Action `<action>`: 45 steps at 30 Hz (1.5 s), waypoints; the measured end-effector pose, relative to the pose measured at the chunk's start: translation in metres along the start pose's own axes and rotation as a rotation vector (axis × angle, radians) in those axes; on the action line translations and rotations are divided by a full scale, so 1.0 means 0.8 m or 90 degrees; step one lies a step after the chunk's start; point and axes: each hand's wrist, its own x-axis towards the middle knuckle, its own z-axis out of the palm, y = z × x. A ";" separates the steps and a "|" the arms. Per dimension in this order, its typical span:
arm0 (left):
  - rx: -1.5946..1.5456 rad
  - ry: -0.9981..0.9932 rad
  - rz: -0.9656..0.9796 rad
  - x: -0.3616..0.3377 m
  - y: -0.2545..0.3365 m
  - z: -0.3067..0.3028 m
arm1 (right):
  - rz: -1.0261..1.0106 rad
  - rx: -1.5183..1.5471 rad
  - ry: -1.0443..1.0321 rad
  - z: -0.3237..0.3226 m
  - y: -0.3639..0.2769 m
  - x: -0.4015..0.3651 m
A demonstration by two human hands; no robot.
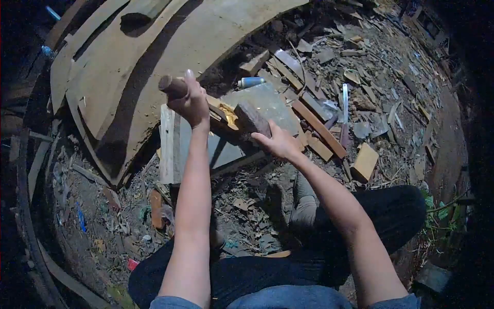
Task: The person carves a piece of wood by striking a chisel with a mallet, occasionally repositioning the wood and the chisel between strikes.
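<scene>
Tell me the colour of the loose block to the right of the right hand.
Light tan; the block shows clearly in the head view.

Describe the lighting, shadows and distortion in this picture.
Head view: fisheye bows the pale wooden boards and blackens the corners; head view: hard light throws a dark shadow across them; head view: the left hand gripping the round brown wooden handle looks slightly soft.
</scene>
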 end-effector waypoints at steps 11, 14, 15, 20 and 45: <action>0.336 0.003 0.170 0.023 -0.071 -0.015 | -0.267 0.245 0.153 -0.112 -0.152 0.000; 0.481 0.016 0.273 0.016 -0.078 -0.024 | -0.416 0.215 0.244 -0.158 -0.219 -0.032; 0.416 -0.029 0.245 -0.006 -0.038 -0.004 | -0.420 0.062 0.310 -0.161 -0.230 -0.039; 0.699 0.178 0.746 0.018 -0.109 -0.015 | -0.453 -0.277 0.353 -0.164 -0.228 -0.020; 0.064 0.156 -0.035 0.007 -0.049 -0.030 | -0.127 0.293 -0.035 -0.102 -0.106 0.001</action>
